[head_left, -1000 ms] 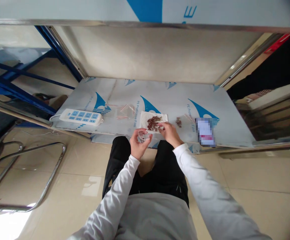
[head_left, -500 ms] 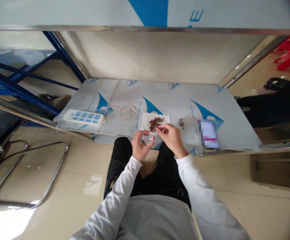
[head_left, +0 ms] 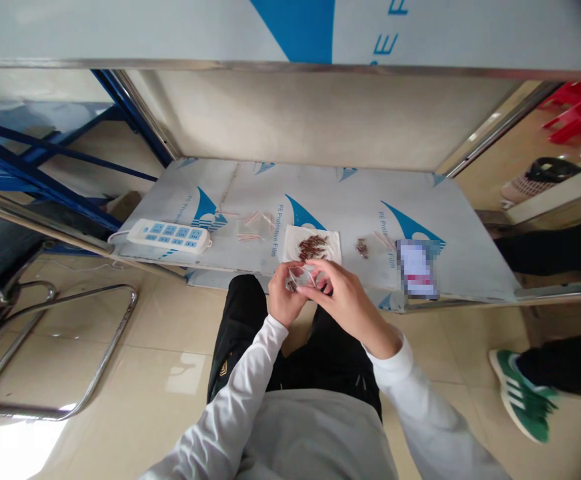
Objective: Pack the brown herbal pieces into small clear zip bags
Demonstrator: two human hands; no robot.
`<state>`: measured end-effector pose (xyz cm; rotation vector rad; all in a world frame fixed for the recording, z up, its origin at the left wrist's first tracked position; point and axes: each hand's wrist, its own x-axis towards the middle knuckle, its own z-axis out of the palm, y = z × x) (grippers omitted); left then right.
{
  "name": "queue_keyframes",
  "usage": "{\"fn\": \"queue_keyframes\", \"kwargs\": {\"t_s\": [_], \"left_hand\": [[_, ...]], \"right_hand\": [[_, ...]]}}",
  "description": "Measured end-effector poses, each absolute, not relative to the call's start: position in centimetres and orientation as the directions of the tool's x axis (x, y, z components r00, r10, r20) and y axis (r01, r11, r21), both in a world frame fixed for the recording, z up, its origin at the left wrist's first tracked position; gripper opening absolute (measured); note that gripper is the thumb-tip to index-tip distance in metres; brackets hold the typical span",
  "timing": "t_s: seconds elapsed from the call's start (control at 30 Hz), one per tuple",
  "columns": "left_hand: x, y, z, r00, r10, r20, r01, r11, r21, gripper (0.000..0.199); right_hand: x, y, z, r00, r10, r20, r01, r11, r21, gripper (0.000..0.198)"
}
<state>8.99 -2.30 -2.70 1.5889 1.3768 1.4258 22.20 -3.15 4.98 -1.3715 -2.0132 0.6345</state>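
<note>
Over the front edge of the bench, my left hand point(head_left: 284, 295) grips a small clear plastic bag point(head_left: 304, 276) with a few small dark pieces low inside it. My right hand point(head_left: 345, 297) is curled at the bag's right side, thumb and fingers pinching it; whether a piece is between them is hidden. Just beyond both hands lies a white sheet or pouch point(head_left: 334, 241) bearing a heap of small brownish metal pieces point(head_left: 313, 247). A smaller cluster of similar pieces point(head_left: 361, 249) lies to its right.
Flat clear bags with pinkish strips point(head_left: 255, 227) lie left of the heap, beside a white power strip point(head_left: 170, 236). A blurred phone point(head_left: 417, 269) rests near the bench's right front. An upper shelf point(head_left: 170, 33) overhangs. Another person's green shoe point(head_left: 520, 397) is at right.
My right hand has come from the heap of metal pieces to the bag, and now holds its right side. At the right, the other person's legs have shifted and a green shoe shows.
</note>
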Motion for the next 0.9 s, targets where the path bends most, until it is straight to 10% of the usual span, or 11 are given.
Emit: {"fn": "queue_keyframes", "kwargs": {"t_s": [0.23, 0.43, 0.63, 0.8, 0.9], "left_hand": [[7.6, -3.6, -1.3, 0.09, 0.953, 0.289, 0.182, -0.301, 0.936, 0.059], [5.5, -4.7, 1.2, 0.043, 0.937, 0.345, 0.046, -0.347, 0.937, 0.01], [3.3, -6.2, 4.7, 0.216, 0.887, 0.407, 0.21, -0.45, 0.868, 0.008], [3.5, -7.1, 4.8, 0.227, 0.952, 0.204, 0.1, -0.231, 0.968, 0.034], [4.3, -7.0, 3.1, 0.229, 0.97, 0.076, 0.14, -0.11, 0.984, 0.018]], "right_hand": [[22.9, -4.8, 2.7, -0.035, 0.989, 0.147, 0.444, 0.147, -0.884, 0.016], [23.9, -5.8, 5.1, -0.095, 0.967, 0.236, 0.352, 0.255, -0.9, 0.012], [24.2, -7.4, 7.5, -0.122, 0.912, 0.391, 0.349, 0.408, -0.844, 0.018], [23.1, -7.7, 7.9, -0.03, 0.951, 0.309, 0.26, 0.306, -0.916, 0.01], [22.5, -7.6, 7.2, 0.062, 0.986, 0.157, 0.165, 0.145, -0.976, 0.005]]}}
